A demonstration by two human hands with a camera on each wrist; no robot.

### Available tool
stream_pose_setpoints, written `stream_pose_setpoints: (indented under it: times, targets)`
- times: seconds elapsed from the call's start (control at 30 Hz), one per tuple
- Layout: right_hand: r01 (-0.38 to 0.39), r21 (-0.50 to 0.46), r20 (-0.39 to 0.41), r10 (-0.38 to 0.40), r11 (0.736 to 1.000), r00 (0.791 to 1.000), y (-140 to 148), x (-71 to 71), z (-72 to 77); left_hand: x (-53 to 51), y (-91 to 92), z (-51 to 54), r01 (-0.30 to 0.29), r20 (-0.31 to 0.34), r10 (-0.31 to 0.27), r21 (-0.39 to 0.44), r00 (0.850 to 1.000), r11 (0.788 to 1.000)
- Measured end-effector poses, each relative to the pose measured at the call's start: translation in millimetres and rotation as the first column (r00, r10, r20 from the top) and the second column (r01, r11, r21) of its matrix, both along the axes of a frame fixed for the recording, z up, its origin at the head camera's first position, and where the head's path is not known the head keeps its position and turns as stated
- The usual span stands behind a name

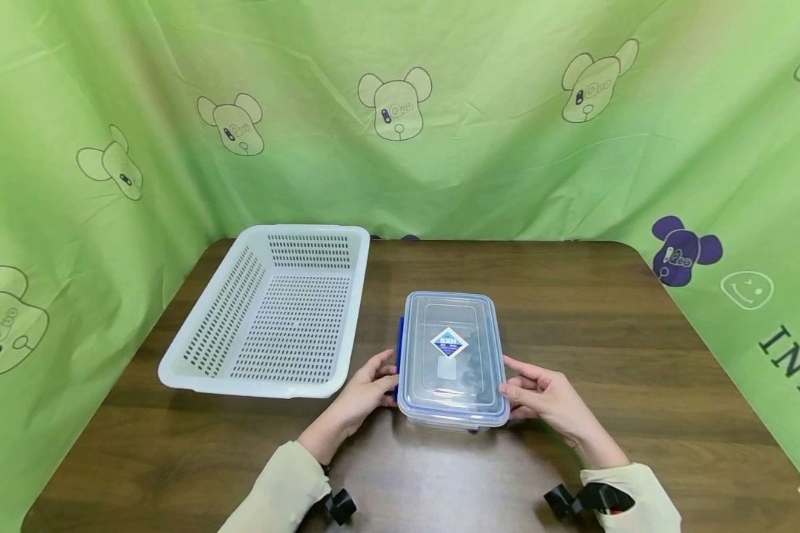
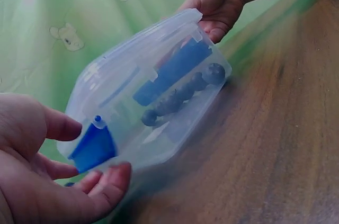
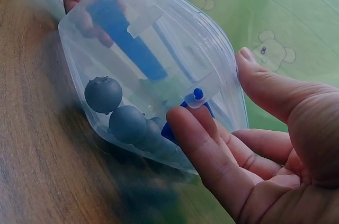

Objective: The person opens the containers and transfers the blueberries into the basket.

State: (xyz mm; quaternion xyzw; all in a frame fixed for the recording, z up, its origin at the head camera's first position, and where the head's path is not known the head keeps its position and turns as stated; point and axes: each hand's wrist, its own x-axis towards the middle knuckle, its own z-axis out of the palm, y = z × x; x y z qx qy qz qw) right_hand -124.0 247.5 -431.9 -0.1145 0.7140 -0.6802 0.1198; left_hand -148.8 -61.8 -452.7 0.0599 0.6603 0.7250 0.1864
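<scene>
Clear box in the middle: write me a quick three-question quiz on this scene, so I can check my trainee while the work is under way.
1. True or false: the person's left hand is nearer the white basket than the right hand is.

2. Which of these shows through the wall of the clear box in the wrist views?
A. a coil of rope
B. round dark pieces
C. wooden blocks

3. Fill the gap: in the head view, the blue and white label on top of the box is shaped like a ____.

Key: 1 true; 2 B; 3 diamond.
</scene>
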Motion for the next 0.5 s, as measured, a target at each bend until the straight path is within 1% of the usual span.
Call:
stream_pose_setpoints:
  times: [0.03, 0.13, 0.17, 0.23, 0.3, 0.37, 0.5]
  targets:
    - [-0.001, -0.003, 0.000, 0.001, 1.000, 1.000, 0.0, 0.5, 0.1, 0.9, 0.2, 1.3, -0.001, -0.017, 0.001, -0.016, 1.000, 1.000]
    - [-0.007, -0.004, 0.008, 0.007, 1.000, 1.000, 0.8, 1.6, 0.5, 4.5, 1.6, 6.0, -0.023, -0.107, 0.013, -0.093, 0.994, 0.995]
    - [-0.010, -0.004, 0.010, 0.010, 1.000, 1.000, 1.4, 2.0, 0.8, 6.0, 2.3, 8.1, -0.039, -0.142, 0.021, -0.123, 0.990, 0.992]
    - [-0.016, -0.002, 0.003, 0.016, 1.000, 1.000, 3.1, 2.9, 2.3, 9.5, 3.7, 13.3, -0.070, -0.218, 0.032, -0.169, 0.975, 0.983]
    - [-0.016, -0.016, -0.007, 0.016, 1.000, 1.000, 5.3, 3.6, 4.6, 12.7, 5.1, 18.5, -0.087, -0.269, 0.036, -0.183, 0.963, 0.979]
    - [-0.029, -0.047, -0.030, 0.027, 0.998, 0.999, 8.0, 3.9, 7.0, 15.2, 5.8, 23.7, -0.073, -0.302, 0.016, -0.178, 0.953, 0.981]
    - [-0.065, -0.098, -0.056, 0.060, 0.993, 0.997, 10.5, 3.6, 10.4, 19.2, 5.2, 30.8, -0.018, -0.331, -0.043, -0.180, 0.943, 0.984]
